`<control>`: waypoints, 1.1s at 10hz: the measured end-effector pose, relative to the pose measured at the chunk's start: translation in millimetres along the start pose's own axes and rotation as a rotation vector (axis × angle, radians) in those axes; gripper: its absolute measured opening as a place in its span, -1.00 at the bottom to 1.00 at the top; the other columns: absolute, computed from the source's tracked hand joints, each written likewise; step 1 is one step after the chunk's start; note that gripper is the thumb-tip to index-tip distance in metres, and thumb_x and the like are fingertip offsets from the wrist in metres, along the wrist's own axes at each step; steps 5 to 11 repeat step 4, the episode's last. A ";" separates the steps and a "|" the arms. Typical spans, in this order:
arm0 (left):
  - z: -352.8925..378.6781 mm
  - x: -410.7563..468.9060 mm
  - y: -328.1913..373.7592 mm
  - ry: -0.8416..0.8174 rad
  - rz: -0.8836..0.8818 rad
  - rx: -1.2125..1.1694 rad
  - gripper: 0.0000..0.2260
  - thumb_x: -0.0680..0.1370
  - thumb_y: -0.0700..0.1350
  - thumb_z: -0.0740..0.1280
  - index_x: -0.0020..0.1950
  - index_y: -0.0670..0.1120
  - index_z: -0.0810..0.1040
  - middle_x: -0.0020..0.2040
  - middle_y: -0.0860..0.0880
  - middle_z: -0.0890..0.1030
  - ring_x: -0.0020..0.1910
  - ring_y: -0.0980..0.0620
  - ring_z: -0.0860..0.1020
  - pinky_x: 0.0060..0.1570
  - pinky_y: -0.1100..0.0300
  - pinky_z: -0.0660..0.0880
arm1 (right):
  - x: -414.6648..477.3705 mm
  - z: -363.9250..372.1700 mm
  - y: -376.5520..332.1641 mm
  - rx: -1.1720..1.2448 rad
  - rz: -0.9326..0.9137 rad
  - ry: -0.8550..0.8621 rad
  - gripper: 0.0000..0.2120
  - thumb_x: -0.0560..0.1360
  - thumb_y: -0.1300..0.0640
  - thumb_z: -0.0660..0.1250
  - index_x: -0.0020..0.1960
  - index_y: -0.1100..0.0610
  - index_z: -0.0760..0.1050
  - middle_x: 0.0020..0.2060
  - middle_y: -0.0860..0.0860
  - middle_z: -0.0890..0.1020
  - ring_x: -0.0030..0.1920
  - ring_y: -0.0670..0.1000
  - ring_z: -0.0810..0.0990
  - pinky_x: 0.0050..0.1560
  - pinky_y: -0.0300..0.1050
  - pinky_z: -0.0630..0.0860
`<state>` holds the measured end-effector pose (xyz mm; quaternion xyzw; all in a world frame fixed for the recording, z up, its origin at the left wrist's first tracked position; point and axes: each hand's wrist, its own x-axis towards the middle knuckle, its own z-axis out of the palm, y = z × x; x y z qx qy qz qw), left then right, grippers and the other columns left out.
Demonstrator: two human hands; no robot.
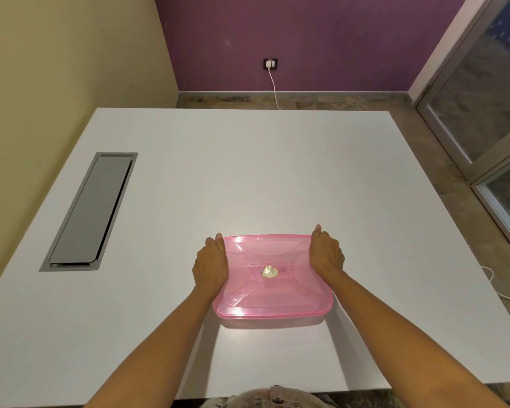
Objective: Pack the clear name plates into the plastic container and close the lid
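Flat white rectangular matte surface (248, 172), extending from the near edge to the far edge by the purple wall. A grey rectangular metal cable-access flap (90, 212) is set flush into its left portion, lid down. One item rests directly on it, near the front centre: a translucent pink rectangular plastic container (273, 278) with rounded corners, lid seated on top, a small round label at the lid's centre.

office meeting room | white table (248, 172) with grey cable hatch (90, 212) | wall socket (270, 63) | glass partition (483, 92)

Pink translucent plastic container (273, 278), lid (265, 251) on, flat on white table near front edge.
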<state>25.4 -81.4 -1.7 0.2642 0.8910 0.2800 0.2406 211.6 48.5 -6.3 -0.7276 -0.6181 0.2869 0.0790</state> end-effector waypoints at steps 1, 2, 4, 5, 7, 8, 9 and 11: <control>-0.7 0.1 -0.7 0.007 0.009 0.034 -0.58 0.64 0.08 -0.08 -0.03 -0.20 0.40 -0.05 -0.25 0.58 -0.07 -0.25 0.52 -0.13 0.02 0.35 | -3.9 -0.8 -1.5 -0.003 -0.026 0.038 -0.51 0.65 -0.04 -0.12 0.11 0.27 0.45 0.05 0.27 0.61 0.07 0.30 0.57 0.07 0.07 0.45; -1.6 -0.3 -0.7 0.025 0.007 0.025 -0.60 0.64 0.06 -0.05 -0.01 -0.21 0.42 -0.04 -0.22 0.57 -0.03 -0.25 0.53 -0.10 0.01 0.38 | -13.6 -2.4 -2.7 -0.156 -0.211 0.192 -0.68 0.65 0.10 -0.02 0.00 0.28 0.42 -0.16 0.23 0.64 -0.12 0.28 0.64 -0.21 -0.01 0.46; -6.1 -3.9 5.6 0.099 0.140 -0.016 -0.68 0.63 -0.03 0.07 0.28 -0.19 0.40 0.26 -0.17 0.49 0.25 -0.19 0.43 0.20 -0.10 0.39 | -19.8 -11.5 -7.1 -0.245 -0.561 0.260 -0.84 0.33 0.34 0.46 -0.30 0.25 0.48 -0.45 0.13 0.53 -0.45 0.16 0.52 -0.53 -0.11 0.43; -6.1 -3.9 5.6 0.099 0.140 -0.016 -0.68 0.63 -0.03 0.07 0.28 -0.19 0.40 0.26 -0.17 0.49 0.25 -0.19 0.43 0.20 -0.10 0.39 | -19.8 -11.5 -7.1 -0.245 -0.561 0.260 -0.84 0.33 0.34 0.46 -0.30 0.25 0.48 -0.45 0.13 0.53 -0.45 0.16 0.52 -0.53 -0.11 0.43; -6.1 -3.9 5.6 0.099 0.140 -0.016 -0.68 0.63 -0.03 0.07 0.28 -0.19 0.40 0.26 -0.17 0.49 0.25 -0.19 0.43 0.20 -0.10 0.39 | -19.8 -11.5 -7.1 -0.245 -0.561 0.260 -0.84 0.33 0.34 0.46 -0.30 0.25 0.48 -0.45 0.13 0.53 -0.45 0.16 0.52 -0.53 -0.11 0.43; -6.1 -3.9 5.6 0.099 0.140 -0.016 -0.68 0.63 -0.03 0.07 0.28 -0.19 0.40 0.26 -0.17 0.49 0.25 -0.19 0.43 0.20 -0.10 0.39 | -19.8 -11.5 -7.1 -0.245 -0.561 0.260 -0.84 0.33 0.34 0.46 -0.30 0.25 0.48 -0.45 0.13 0.53 -0.45 0.16 0.52 -0.53 -0.11 0.43; -6.1 -3.9 5.6 0.099 0.140 -0.016 -0.68 0.63 -0.03 0.07 0.28 -0.19 0.40 0.26 -0.17 0.49 0.25 -0.19 0.43 0.20 -0.10 0.39 | -19.8 -11.5 -7.1 -0.245 -0.561 0.260 -0.84 0.33 0.34 0.46 -0.30 0.25 0.48 -0.45 0.13 0.53 -0.45 0.16 0.52 -0.53 -0.11 0.43; -6.1 -3.9 5.6 0.099 0.140 -0.016 -0.68 0.63 -0.03 0.07 0.28 -0.19 0.40 0.26 -0.17 0.49 0.25 -0.19 0.43 0.20 -0.10 0.39 | -19.8 -11.5 -7.1 -0.245 -0.561 0.260 -0.84 0.33 0.34 0.46 -0.30 0.25 0.48 -0.45 0.13 0.53 -0.45 0.16 0.52 -0.53 -0.11 0.43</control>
